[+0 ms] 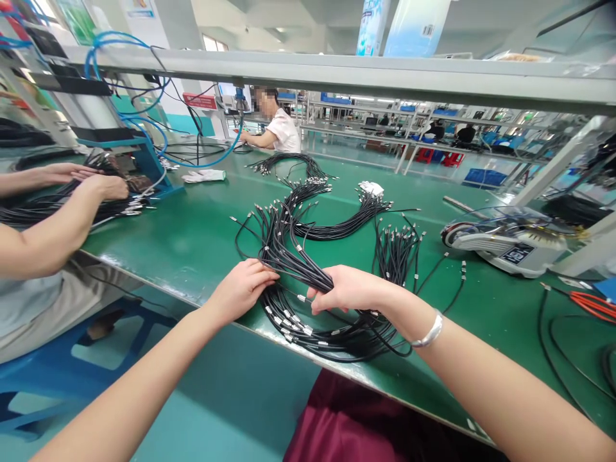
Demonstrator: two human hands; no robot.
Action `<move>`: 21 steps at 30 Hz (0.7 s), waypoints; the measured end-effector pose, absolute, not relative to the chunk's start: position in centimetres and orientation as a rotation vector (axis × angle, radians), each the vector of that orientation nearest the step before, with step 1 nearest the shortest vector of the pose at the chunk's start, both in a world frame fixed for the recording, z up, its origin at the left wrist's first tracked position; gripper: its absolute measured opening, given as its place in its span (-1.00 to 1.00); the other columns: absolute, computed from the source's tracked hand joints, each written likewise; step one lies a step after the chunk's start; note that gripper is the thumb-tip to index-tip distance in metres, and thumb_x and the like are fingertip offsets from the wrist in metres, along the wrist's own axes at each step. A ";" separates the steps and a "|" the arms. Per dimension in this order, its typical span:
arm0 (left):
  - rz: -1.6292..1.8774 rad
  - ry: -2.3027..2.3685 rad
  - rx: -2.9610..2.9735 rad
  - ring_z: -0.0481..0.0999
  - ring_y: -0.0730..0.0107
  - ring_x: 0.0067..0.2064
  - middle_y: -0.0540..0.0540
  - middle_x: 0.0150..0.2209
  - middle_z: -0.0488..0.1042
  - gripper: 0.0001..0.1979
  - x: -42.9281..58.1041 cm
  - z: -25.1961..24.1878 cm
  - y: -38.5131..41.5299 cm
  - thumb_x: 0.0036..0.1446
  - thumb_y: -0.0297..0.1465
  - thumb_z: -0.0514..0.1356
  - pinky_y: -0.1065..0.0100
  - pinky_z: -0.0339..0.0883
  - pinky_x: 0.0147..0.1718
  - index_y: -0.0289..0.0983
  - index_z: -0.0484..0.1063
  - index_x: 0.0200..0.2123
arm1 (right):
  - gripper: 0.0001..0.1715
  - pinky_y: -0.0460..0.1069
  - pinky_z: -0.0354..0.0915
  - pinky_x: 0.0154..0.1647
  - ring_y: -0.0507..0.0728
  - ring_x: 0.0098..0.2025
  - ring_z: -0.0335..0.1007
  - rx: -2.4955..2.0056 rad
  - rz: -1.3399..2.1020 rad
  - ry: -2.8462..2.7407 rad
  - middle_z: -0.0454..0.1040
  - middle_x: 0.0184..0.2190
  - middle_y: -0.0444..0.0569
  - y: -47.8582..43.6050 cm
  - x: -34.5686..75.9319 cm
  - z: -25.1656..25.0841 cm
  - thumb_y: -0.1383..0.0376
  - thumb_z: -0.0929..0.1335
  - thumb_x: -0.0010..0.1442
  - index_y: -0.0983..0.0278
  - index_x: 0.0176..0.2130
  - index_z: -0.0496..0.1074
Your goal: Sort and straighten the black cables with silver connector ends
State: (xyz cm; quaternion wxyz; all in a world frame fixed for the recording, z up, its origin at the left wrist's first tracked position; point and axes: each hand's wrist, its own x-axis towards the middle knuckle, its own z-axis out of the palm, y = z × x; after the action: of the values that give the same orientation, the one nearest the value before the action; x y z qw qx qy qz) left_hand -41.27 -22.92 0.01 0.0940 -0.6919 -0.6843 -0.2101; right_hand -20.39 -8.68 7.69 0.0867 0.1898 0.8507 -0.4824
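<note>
- Here, in the head view, the left hand (243, 285), fingers curled, pinches black cables (289, 247) lying at the near edge of the green table (192, 237).
- The right hand (344, 289), just right of it, is closed around the same bundle.
- Far left, a co-worker's hands (103, 186) rest on another bundle (48, 205).
- A tape machine (510, 240) sits on the right.

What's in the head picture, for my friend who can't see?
The left hand and right hand hold a bundle of black cables on a green table. More cables lie behind, a white machine sits at the right, and another person's arms work at the left.
</note>
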 end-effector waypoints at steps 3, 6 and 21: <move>-0.552 -1.954 -1.945 0.32 0.45 -0.03 -0.08 -0.16 0.47 -0.71 -39.7 -0.2 -23.1 0.18 -0.43 -0.04 0.31 0.22 0.00 -0.23 0.45 -0.16 | -0.66 -0.19 0.12 -0.65 -0.07 -0.58 0.16 0.551 -1.467 2.518 0.40 -0.53 -0.21 -8.6 -20.3 7.6 0.27 0.41 -0.15 0.29 -0.29 0.38; -0.587 -1.797 -1.918 0.29 0.46 -0.07 -0.07 -0.18 0.44 -0.76 -36.2 0.0 -23.6 0.13 -0.43 0.06 0.37 0.22 -0.05 -0.25 0.42 -0.14 | -0.73 -0.19 0.14 -0.63 -0.05 -0.52 0.21 0.485 -1.520 2.491 0.47 -0.45 -0.16 -8.3 -20.3 7.5 0.28 0.37 -0.08 0.30 -0.29 0.38; -0.816 -1.637 -1.709 0.18 0.53 -0.34 -0.05 -0.45 0.34 -0.76 -29.1 -0.4 -23.2 0.03 -0.56 0.13 0.41 0.09 -0.32 -0.27 0.39 -0.19 | -0.78 -0.17 0.08 -0.66 -0.05 -0.60 0.12 0.599 -1.436 2.502 0.24 -0.65 -0.17 -8.7 -21.9 6.8 0.20 0.35 -0.10 0.34 -0.51 0.34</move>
State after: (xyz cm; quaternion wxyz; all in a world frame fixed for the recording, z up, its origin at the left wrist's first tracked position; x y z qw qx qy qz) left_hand -29.07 -23.24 -0.44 0.3136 -0.6482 -0.6210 -0.3096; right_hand -21.94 -8.73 6.84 0.0977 0.2023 0.8451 -0.4850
